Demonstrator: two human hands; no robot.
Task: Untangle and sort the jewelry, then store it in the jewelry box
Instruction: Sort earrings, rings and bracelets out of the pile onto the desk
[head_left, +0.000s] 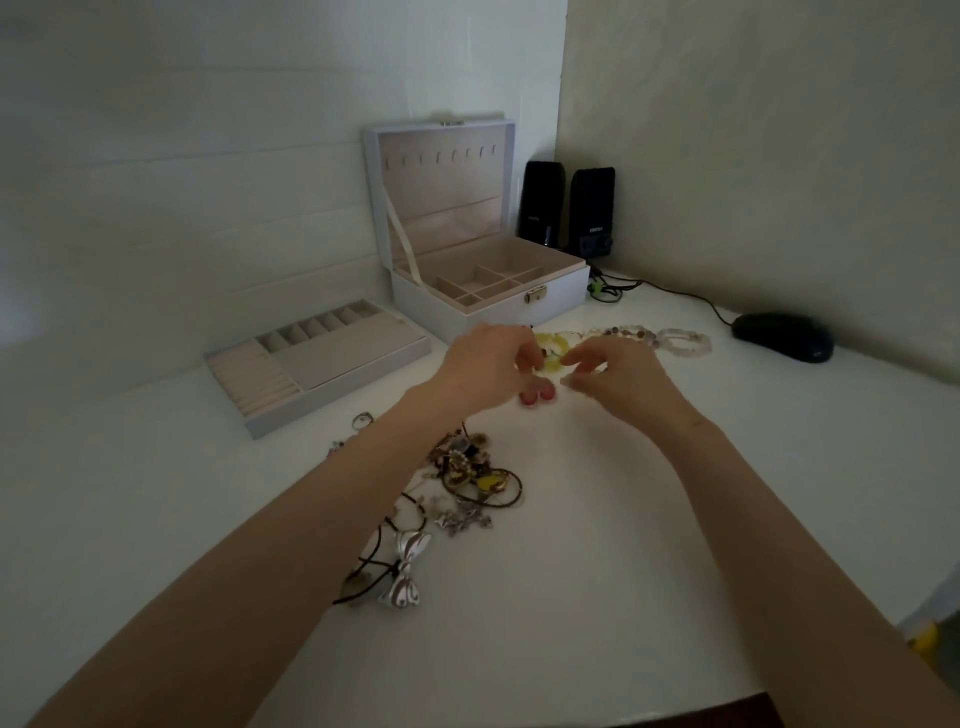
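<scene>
Now, left hand (485, 366) and right hand (618, 376) together, both in a pinch on the yellow bracelet (546, 341) (jewelry box (457, 305) behind)

We view white tabletop (597, 561) set in room corner. Left wall (182, 156) white, with horizontal panel lines; right wall (753, 156) plain beige. We note two black speakers (566, 208) upright, side by side in corner; black cable (675, 294) trailing to black mouse (782, 336) near right wall. Light dim, even.
</scene>
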